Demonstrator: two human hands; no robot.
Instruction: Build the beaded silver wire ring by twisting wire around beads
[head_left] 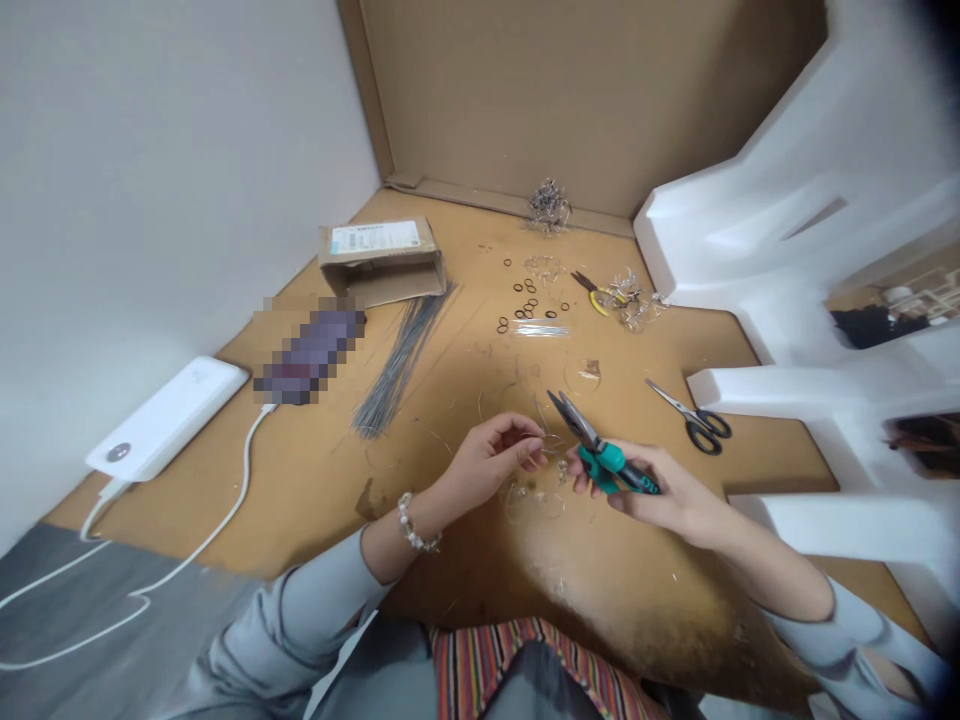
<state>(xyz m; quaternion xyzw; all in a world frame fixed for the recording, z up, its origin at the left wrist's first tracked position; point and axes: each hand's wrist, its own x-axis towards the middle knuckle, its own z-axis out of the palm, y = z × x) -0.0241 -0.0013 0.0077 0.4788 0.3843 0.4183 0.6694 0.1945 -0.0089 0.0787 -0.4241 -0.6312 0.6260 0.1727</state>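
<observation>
My left hand (493,460) pinches something very fine between thumb and fingertips, apparently a thin wire, and a beaded bracelet (414,524) circles that wrist. My right hand (637,487) grips teal-handled pliers (609,465), their steel jaws (568,417) pointing up and left, close to the left fingertips. Below both hands lies a loose tangle of clear wire loops (536,498) on the cardboard work surface (450,480). The hands do not touch each other.
Farther off lie a bundle of grey wires (397,365), several black rings (523,300), yellow-handled pliers (596,292), wire clumps (549,207) and scissors (694,422). A cardboard box (382,262), a pixelated object (311,350), a corded power bank (165,415) and white foam packing (787,300) border the surface.
</observation>
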